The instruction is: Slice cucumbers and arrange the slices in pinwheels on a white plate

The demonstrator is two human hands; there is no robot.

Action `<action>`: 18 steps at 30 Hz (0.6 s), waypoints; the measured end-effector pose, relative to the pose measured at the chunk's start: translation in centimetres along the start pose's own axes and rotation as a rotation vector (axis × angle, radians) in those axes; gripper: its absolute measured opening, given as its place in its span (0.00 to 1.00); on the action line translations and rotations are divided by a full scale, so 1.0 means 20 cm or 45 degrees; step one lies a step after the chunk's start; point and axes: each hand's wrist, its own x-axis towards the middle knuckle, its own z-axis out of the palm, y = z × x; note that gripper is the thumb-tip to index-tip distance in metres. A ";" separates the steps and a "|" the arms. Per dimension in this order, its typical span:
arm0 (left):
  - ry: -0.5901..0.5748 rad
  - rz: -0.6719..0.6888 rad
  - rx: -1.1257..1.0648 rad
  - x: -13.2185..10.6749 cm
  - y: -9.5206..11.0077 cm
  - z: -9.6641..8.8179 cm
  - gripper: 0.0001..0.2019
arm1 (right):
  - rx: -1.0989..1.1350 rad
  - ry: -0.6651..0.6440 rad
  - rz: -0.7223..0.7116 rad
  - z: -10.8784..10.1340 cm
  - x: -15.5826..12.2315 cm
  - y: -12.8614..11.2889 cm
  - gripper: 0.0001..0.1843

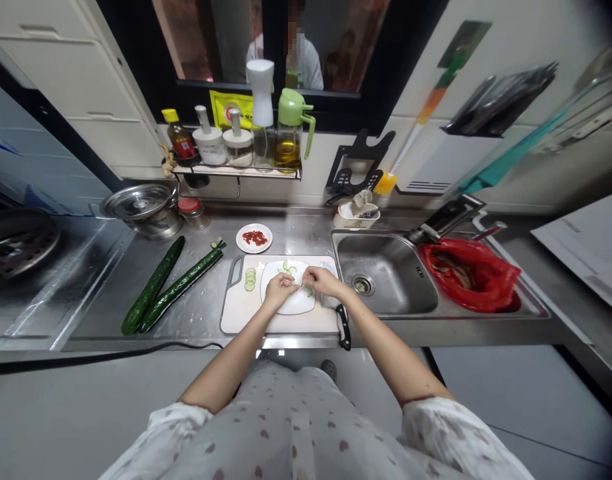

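A white plate [289,307] rests on a cutting board [236,313], with several cucumber slices [287,268] arranged on it. Above the plate, my left hand [280,292] and my right hand [323,281] meet with fingers pinched, a small pale cucumber slice between them, mostly hidden by the fingertips. More cut slices [250,279] lie in an overlapping row at the board's left. A knife with a black handle [343,327] lies at the board's right edge, its blade partly behind my right wrist.
Left of the board lie a whole cucumber [153,285] and a cut one [183,289]. A small dish [243,245] of chopped red pieces sits behind the board. To the right are a sink [386,303] and a red bag [491,273]. A pot [159,223] and a bottle shelf [236,172] stand behind.
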 end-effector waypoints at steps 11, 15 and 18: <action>0.002 -0.069 0.666 0.08 -0.02 0.09 0.09 | -0.459 -0.119 0.148 0.00 0.04 0.04 0.06; -0.013 -0.070 0.755 0.09 -0.01 0.10 0.08 | -0.634 -0.160 0.201 0.01 0.04 0.03 0.09; -0.019 -0.048 0.808 0.09 -0.01 0.11 0.08 | -0.723 -0.175 0.248 0.02 0.04 0.02 0.11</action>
